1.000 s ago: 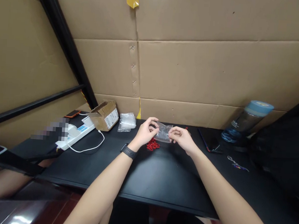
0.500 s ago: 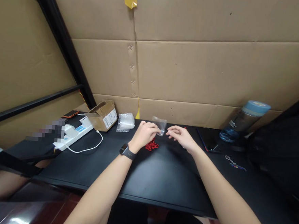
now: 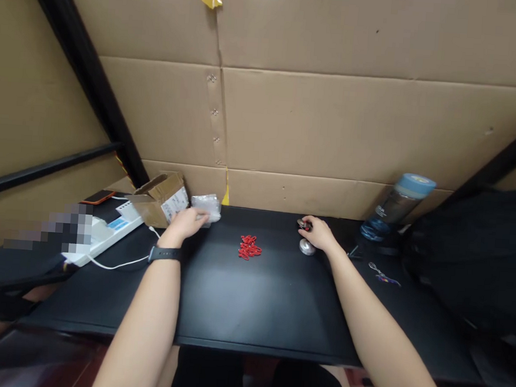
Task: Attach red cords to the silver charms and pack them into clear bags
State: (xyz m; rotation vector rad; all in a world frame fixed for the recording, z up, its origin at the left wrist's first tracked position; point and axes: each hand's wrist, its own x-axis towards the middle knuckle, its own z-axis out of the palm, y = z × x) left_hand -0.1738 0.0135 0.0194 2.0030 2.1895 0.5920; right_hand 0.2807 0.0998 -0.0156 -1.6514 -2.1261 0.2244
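My left hand (image 3: 188, 223) is at the stack of clear plastic bags (image 3: 207, 205), its fingers pressed together on the near edge of the stack. My right hand (image 3: 318, 233) pinches a small dark and red item (image 3: 304, 224) at the back right of the black table. Just below that hand lies a round, shiny silver object (image 3: 307, 247). Between my two hands a small pile of red looped pieces (image 3: 249, 248) rests on the table.
An open cardboard box (image 3: 160, 201) and a white power strip (image 3: 108, 239) with a cable stand at left. At right are a blue-lidded bottle (image 3: 396, 206), a keyring (image 3: 383, 275) and a black bag (image 3: 470, 255). Cardboard walls rise behind the table (image 3: 250, 311).
My hands have moved apart, left to the bag stack and right toward the bottle. The clear bag between them is gone from there. The red pile and silver object now show fully.
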